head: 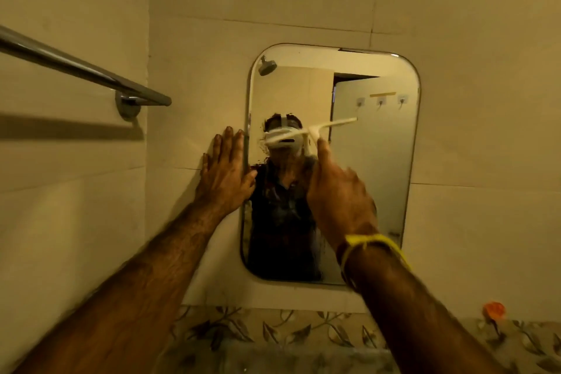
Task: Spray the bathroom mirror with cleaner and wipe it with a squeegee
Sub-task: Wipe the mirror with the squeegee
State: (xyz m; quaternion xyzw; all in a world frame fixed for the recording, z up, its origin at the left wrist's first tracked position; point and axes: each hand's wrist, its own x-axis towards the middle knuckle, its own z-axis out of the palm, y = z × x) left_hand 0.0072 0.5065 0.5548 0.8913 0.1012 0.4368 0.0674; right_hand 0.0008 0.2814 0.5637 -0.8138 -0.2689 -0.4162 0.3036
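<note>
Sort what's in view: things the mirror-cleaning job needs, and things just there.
Job:
- mirror
- squeegee, held in the right hand
- left hand, flat on the wall at the mirror's left edge

Just there:
- towel rail
- orange object on the floral tile border, too blurred to identify

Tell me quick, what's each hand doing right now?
Left hand: open, flat against the wall tile at the mirror edge, holding nothing.
Right hand: closed on the white squeegee.

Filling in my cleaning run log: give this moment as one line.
phase: wiping | right hand: holds white plastic squeegee on rounded wall mirror | left hand: flat on mirror's left edge
</note>
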